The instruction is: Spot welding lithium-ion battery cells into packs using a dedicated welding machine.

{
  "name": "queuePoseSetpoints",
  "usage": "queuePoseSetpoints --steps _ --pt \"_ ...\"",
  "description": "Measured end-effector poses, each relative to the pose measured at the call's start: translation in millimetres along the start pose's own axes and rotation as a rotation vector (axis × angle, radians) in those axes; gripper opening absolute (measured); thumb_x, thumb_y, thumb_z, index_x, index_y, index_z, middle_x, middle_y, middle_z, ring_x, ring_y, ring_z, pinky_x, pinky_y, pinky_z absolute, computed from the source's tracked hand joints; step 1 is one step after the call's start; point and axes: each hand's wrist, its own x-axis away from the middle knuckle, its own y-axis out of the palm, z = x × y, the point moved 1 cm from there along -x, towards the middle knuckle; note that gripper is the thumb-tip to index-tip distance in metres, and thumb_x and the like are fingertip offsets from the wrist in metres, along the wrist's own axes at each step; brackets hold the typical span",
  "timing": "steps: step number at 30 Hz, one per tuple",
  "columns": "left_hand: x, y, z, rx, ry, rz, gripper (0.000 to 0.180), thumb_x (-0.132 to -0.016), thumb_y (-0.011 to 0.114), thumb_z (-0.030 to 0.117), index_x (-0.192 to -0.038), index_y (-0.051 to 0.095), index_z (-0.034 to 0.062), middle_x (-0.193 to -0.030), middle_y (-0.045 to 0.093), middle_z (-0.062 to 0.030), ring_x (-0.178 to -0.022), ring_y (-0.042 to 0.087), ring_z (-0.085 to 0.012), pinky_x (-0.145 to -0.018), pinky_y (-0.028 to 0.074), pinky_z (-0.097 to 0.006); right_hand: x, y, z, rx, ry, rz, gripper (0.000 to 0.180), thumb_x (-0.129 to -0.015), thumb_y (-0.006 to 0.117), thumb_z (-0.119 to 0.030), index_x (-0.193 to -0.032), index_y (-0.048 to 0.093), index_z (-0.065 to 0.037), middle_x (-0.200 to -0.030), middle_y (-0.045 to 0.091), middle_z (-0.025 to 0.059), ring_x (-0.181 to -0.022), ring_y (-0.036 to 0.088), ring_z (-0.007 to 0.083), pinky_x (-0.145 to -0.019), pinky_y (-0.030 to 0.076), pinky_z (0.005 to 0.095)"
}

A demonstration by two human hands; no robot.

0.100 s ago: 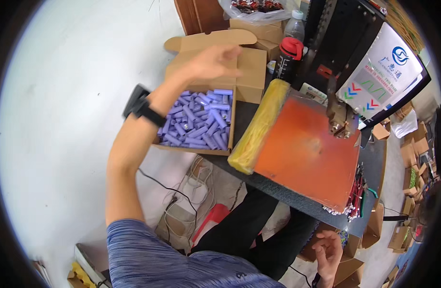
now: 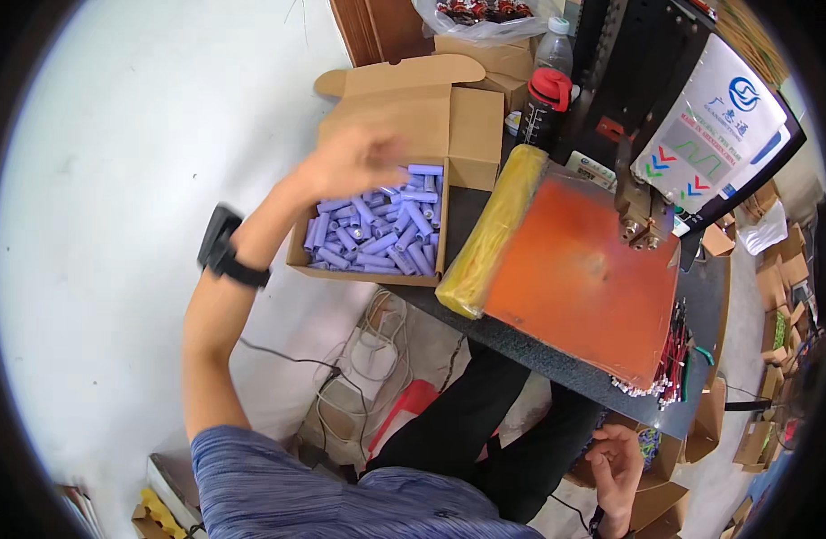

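Note:
Above the far left part of an open cardboard box (image 2: 368,278) hovers my left hand (image 2: 352,160), its fingers smeared by motion; whether they hold anything does not show. The box is filled with many loose purple cylindrical battery cells (image 2: 377,235), lying in all directions. My right hand (image 2: 616,469) is low at the right, below the table's front edge and beside my leg. Its fingers are loosely curled and apart from the thumb, with nothing visible in them.
On the dark table (image 2: 521,346) lie a yellow wrapped roll (image 2: 492,235), an orange sheet (image 2: 583,278) and a bundle of thin wires (image 2: 671,359). A machine head (image 2: 642,211) overhangs the sheet. Behind stands a red-lidded bottle (image 2: 544,103). Cables (image 2: 372,341) lie on the floor.
My left hand has moved left and toward me, from over the raised box lid down near the cells. My right hand has hardly moved.

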Motion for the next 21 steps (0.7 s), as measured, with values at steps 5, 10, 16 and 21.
queuePoseSetpoints --steps 5,10,16,21 --pt "66.5 30.9 19.5 -0.026 -0.136 -0.114 0.048 -0.073 0.076 0.014 -0.116 0.058 0.0042 -0.109 0.06 -0.0087 -0.098 0.057 -0.0231 -0.084 0.047 -0.034 -2.5 3.7 -12.2 -0.021 -0.057 -0.059 0.036 -0.087 0.061 -0.009 -0.117 0.046 0.002 -0.105 0.057 0.0103 -0.077 0.056 0.0107 -0.072 0.046 0.0231" --pt "57.8 51.4 32.1 -0.369 0.369 -0.074 0.067 -0.063 0.076 0.01 -0.125 0.051 0.0052 -0.127 0.049 -0.0156 -0.118 0.046 -0.0335 -0.097 0.039 -0.042 8.2 9.5 -13.8 -0.03 -0.041 -0.09 0.036 -0.086 0.061 -0.005 -0.118 0.046 0.002 -0.105 0.058 0.0093 -0.078 0.056 0.0101 -0.072 0.046 0.0227" --pt "34.0 62.5 33.5 -0.604 0.45 -0.226 0.066 -0.061 0.076 0.022 -0.119 0.053 0.0019 -0.114 0.053 -0.0176 -0.108 0.049 -0.0337 -0.091 0.042 -0.041 34.2 -7.1 -1.7 0.029 0.07 0.04 0.039 -0.08 0.064 0.001 -0.117 0.051 0.001 -0.104 0.061 0.0102 -0.08 0.06 0.0114 -0.07 0.048 0.025" --pt "46.3 64.4 20.1 -0.676 0.428 -0.237 0.058 -0.067 0.072 0.021 -0.114 0.052 -0.0064 -0.098 0.056 -0.0205 -0.094 0.052 -0.0351 -0.084 0.044 -0.042 21.1 -11.4 -3.8 0.067 -0.004 -0.027 0.037 -0.08 0.062 0.004 -0.116 0.053 0.0 -0.102 0.061 0.006 -0.077 0.059 0.0082 -0.065 0.047 0.0222"
